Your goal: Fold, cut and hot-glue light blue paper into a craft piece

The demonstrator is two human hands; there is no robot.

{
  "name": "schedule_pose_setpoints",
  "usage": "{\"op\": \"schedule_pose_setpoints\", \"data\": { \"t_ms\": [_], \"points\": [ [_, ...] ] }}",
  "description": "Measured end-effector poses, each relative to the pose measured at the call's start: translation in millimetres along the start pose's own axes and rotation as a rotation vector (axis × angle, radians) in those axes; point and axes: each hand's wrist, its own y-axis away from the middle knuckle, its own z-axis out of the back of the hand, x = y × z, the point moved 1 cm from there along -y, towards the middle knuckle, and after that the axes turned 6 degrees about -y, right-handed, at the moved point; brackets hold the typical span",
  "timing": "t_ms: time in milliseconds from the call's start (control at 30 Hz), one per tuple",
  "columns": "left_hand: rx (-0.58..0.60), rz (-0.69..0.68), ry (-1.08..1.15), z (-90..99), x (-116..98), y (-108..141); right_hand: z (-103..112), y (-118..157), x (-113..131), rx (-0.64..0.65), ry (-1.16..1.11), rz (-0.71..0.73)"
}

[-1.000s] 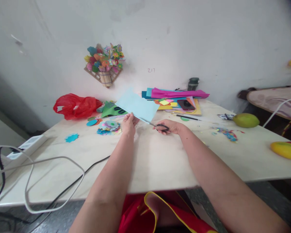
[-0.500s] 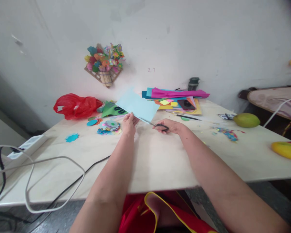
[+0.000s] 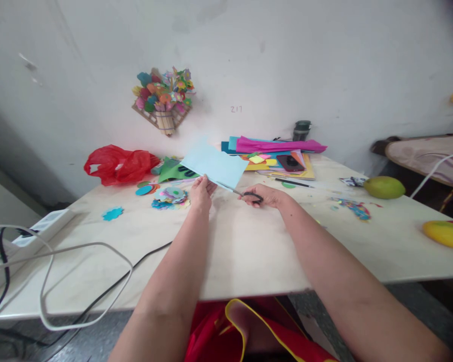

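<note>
Pale-blue paper (image 3: 221,167): left hand (image 3: 201,191) grip pinches 7 o'clock edge, presumably steadying it; right hand (image 3: 269,195) grip wraps scissors (image 3: 246,194) at 4 o'clock, likely for edge trimming.

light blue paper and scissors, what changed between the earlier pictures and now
Nothing visibly changed: nothing was taken hold of or let go. The left hand still holds the light blue paper by its near edge, and the right hand still holds the black-handled scissors, blades at that edge.
</note>
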Motion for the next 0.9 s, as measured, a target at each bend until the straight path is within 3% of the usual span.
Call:
{"op": "schedule_pose_setpoints", "data": {
  "t_ms": [900],
  "points": [
    [0.021,0.0,-0.009,2.4,-0.3,-1.8,6.2,1.1,-0.9,-0.003,0.052,0.006]
  ]
}}
